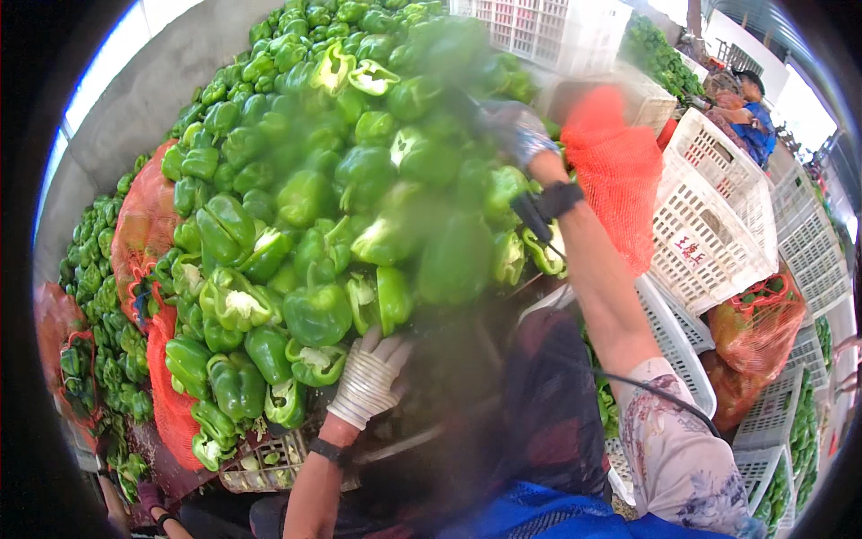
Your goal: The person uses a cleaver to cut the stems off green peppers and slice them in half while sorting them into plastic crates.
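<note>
A large heap of green bell peppers (316, 314) fills the middle, several of them cut open with pale insides showing. My left hand (370, 381), in a white glove, lies at the heap's near edge. Its fingers are stretched out and touch the lowest peppers; I see nothing held in them. Farther off to the right, my right hand (519, 133), gloved too, reaches over the heap. Blur and a smear on the picture hide its fingers, and a dark shape beside them cannot be made out. A red mesh bag (615, 175) stands beside that wrist.
White plastic crates (709, 238) stand on the right, with a filled mesh sack (761, 323) among them. Another crate (543, 27) stands behind the heap. Filled red mesh bags (144, 229) lean at the left. A person in blue (759, 126) is at the far right; another person's gloved hand (151, 496) shows lower left.
</note>
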Demonstrator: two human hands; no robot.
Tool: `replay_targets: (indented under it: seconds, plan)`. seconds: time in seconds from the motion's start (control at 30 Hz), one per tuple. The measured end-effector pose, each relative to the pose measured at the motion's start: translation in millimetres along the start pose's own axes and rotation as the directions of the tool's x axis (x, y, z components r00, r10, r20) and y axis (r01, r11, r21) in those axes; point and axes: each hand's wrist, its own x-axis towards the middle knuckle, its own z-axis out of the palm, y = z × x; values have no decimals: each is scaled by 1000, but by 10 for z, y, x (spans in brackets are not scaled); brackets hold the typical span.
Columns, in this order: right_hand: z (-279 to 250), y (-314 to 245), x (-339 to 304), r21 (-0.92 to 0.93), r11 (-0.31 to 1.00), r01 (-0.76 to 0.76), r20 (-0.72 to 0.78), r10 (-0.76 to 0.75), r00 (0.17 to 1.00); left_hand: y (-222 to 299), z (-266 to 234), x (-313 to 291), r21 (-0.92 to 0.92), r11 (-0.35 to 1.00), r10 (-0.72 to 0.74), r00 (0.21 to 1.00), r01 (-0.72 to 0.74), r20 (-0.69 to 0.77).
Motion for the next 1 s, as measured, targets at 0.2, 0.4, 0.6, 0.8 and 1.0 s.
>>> replay_targets:
  seconds: [0.2, 0.4, 0.6, 0.8, 1.0]
  plan:
    - [404, -284, 33, -182, 969, 165, -25, -172, 985, -3, 43, -37, -7, 1000, 3, 1000, -3, 10]
    - [-140, -68, -313, 27, 942, 334, -217, -321, 922, -33, 12, -58, -10, 999, -36, 998, 37, 54]
    - [-260, 1378, 698, -164, 981, 105, -337, -156, 929, -30, 95, 118, -5, 1000, 20, 999, -19, 41]
    - [-93, 1484, 990, -201, 956, 214, -429, -282, 858, 5, -62, 2, 27, 994, -106, 982, 103, 158]
    - [231, 1679, 1173, -416, 905, 85, -89, -134, 987, -30, 54, 3, 26, 997, -73, 985, 69, 159]
